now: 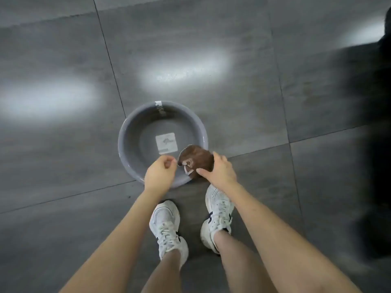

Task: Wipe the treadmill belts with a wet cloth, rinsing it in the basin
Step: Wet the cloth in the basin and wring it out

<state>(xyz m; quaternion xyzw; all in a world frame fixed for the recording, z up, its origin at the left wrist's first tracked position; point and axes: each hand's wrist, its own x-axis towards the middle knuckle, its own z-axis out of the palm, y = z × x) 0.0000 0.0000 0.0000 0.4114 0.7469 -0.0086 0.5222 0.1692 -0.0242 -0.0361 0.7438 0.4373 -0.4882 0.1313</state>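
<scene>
Clutching the bunched brown cloth (pixel 196 158) in the right hand (pixel 220 170), above the near right rim of the grey basin (pixel 127 132), with the left hand (pixel 160 172) curled just beside, apparently empty. Soft, limp, probably sodden yet light: best grasped whole as a wad.

An indoor hall: large glossy grey floor tiles (pixel 232 115) reflecting bright lights.

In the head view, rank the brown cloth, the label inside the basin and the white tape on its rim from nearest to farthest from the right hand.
1. The cloth, gripped in the right hand itself.
2. The label, on the basin floor, to the left.
3. The tape, on the far rim.
</scene>
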